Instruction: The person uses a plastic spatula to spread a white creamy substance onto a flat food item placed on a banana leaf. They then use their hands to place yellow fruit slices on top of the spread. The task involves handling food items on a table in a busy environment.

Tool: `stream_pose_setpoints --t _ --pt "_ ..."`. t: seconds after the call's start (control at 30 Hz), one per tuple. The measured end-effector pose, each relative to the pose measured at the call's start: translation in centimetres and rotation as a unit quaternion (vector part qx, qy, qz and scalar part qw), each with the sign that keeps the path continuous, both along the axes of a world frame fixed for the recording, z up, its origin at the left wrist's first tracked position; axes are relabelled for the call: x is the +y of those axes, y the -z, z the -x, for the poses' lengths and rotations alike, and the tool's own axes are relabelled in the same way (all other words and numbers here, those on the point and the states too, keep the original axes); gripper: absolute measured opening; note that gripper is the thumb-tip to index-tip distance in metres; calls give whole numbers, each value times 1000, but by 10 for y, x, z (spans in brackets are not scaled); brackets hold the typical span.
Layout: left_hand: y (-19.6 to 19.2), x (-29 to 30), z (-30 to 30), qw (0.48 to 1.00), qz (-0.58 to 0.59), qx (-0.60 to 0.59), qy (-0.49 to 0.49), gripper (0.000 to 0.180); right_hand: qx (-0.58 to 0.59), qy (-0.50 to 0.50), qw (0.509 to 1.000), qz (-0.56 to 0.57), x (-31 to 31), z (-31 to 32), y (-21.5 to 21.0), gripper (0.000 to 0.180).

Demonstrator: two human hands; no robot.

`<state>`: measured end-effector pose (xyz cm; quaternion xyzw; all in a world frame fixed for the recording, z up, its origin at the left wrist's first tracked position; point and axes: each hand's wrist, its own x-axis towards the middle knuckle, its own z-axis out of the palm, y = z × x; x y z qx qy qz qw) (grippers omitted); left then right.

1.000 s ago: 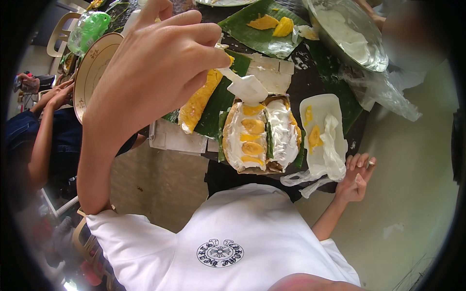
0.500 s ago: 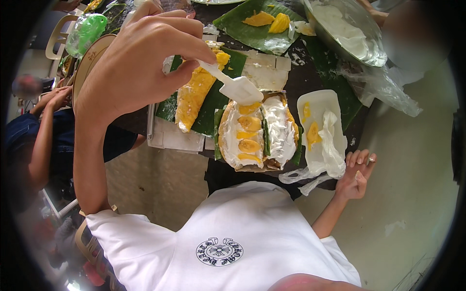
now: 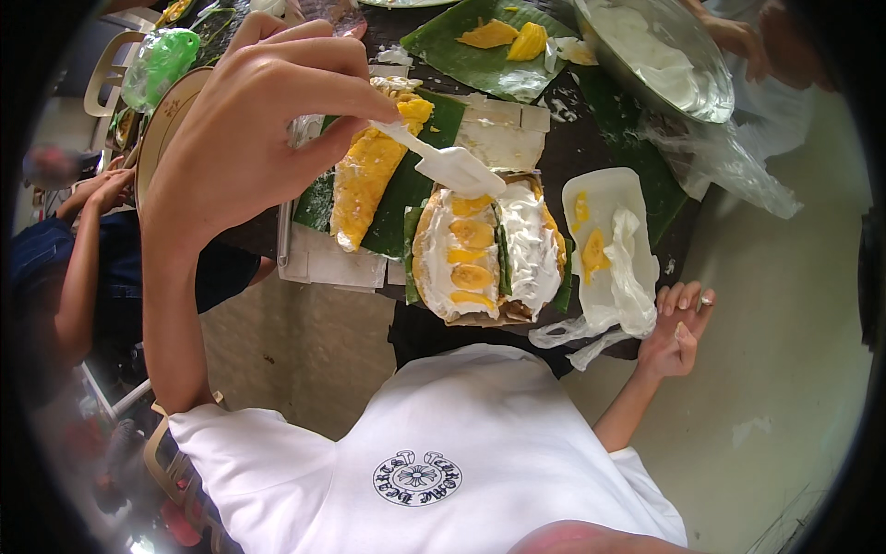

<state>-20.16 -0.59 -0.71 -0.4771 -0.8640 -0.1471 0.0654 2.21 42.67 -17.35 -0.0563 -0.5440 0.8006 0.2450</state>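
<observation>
My left hand (image 3: 263,138) pinches the handle of a small white spatula (image 3: 460,170) between thumb and fingers. Its blade hangs over the far end of a cream-covered roll or cake in two halves; whether it touches the cream cannot be told. The left half (image 3: 472,234) bears banana slices and yellow fruit strips in a row on white cream. On the right half (image 3: 533,254) there is only rough white cream. A green leaf strip (image 3: 504,249) runs between them. My right hand (image 3: 676,332) is by the table's near right edge, fingers loosely bent and holding nothing, with a white smear on it.
A white tray (image 3: 574,249) with fruit bits and a crumpled plastic bag (image 3: 632,295) is at right. Beyond are a metal bowl of cream (image 3: 660,60) and a banana leaf with mango pieces (image 3: 531,42). A yellow roll (image 3: 369,175) lies left. Other people's hands (image 3: 111,185) show.
The spatula's blade has tilted and its tip shifted slightly right, towards the right half. My right hand stays put. Another person's hand shows more plainly beside the metal bowl.
</observation>
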Motion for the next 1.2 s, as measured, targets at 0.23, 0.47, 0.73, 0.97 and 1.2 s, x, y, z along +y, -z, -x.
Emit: stream_pose_setpoints --t 0.23,0.47,0.73,0.97,1.2 --pt "3 -2 -2 1000 -24 -5 -3 26 0 -2 1000 -2 0 0 0 57" --pt "5 -5 -1 1000 -23 4 -3 27 0 -1 1000 1 -1 0 -1 58" --pt "5 -6 2 998 -49 25 -16 25 -1 -2 1000 -5 1 -1 1 59" --pt "3 -12 -3 999 -39 11 -31 29 3 -3 1000 3 0 0 0 59" --pt "3 -11 -12 998 -44 1 -55 32 6 -7 1000 8 0 0 -1 60"
